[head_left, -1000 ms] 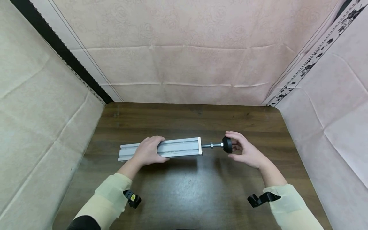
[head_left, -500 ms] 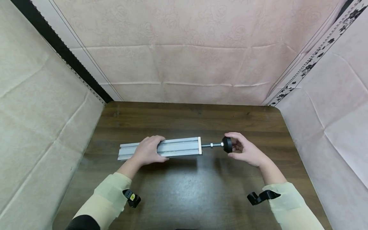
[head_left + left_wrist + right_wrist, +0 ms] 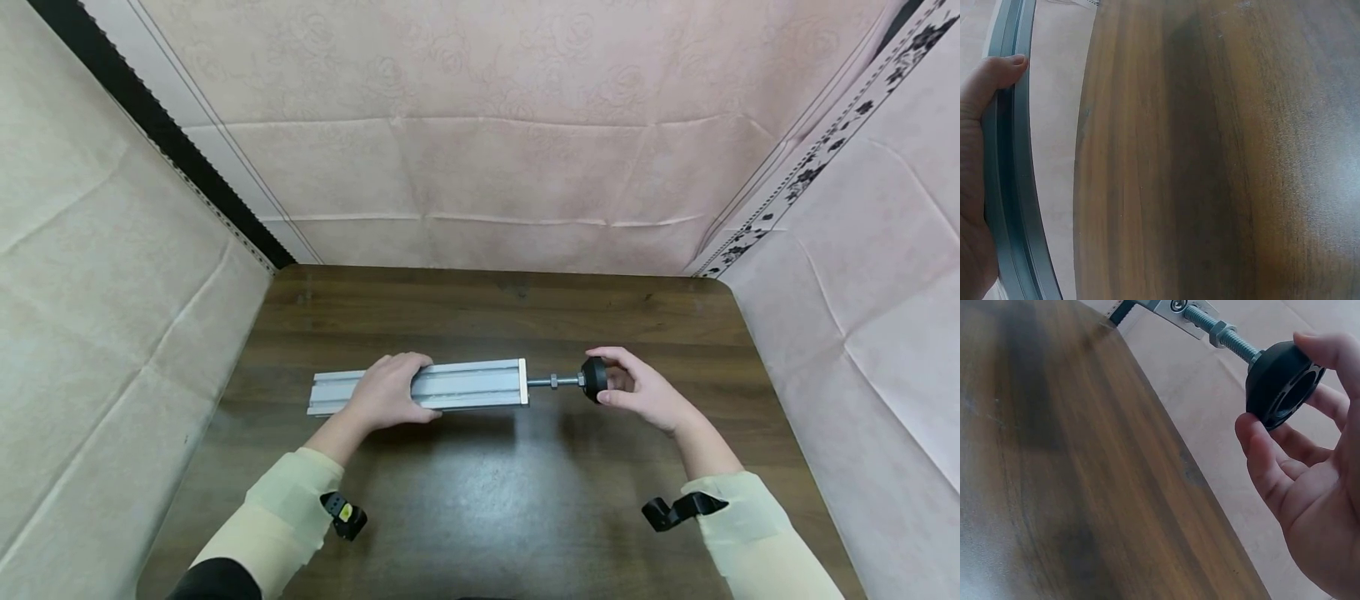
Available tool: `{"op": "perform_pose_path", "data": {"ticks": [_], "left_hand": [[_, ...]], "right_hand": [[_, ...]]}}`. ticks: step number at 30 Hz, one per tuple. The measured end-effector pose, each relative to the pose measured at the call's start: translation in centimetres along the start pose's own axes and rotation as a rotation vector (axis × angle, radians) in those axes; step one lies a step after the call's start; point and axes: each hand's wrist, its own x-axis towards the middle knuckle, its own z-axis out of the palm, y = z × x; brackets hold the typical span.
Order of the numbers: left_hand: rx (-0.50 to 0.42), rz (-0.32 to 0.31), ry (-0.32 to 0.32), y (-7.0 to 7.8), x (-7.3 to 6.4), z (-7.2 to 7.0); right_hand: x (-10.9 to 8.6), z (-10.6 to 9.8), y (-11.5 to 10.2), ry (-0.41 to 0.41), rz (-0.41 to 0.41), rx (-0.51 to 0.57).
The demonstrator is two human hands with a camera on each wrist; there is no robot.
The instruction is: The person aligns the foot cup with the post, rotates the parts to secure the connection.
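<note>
My left hand [image 3: 392,392] grips a silver aluminium profile [image 3: 472,385] from above and holds it level over the table. In the left wrist view the thumb lies across the grooved side of the profile [image 3: 1013,156]. From the profile's right end plate a threaded rod [image 3: 540,382] with a hex nut [image 3: 1221,334] sticks out. It ends in a black round levelling foot [image 3: 594,380]. My right hand [image 3: 639,392] pinches the rim of this foot between thumb and fingers. In the right wrist view the foot's hollow underside [image 3: 1297,394] faces the palm.
Below the hands is a brown wood-grain table [image 3: 480,500]. Pale cloth walls stand at the left [image 3: 112,333], back [image 3: 480,167] and right [image 3: 862,292]. Each sleeve carries a black strap-on mount, at the left [image 3: 345,517] and the right [image 3: 675,510].
My right hand's fingers and thumb have shifted round the foot's rim, with the thumb now nearer to it. My left hand and the profile have stayed almost still.
</note>
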Motion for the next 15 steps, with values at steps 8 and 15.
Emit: {"op": "perform_pose_path", "data": {"ticks": [8, 15], "left_hand": [[0.004, 0.013, 0.009, 0.04, 0.12, -0.03], [-0.004, 0.003, 0.000, 0.07, 0.09, 0.08]], "right_hand": [[0.09, 0.07, 0.27, 0.022, 0.022, 0.015], [0.11, 0.09, 0.36, 0.021, 0.044, 0.012]]}}
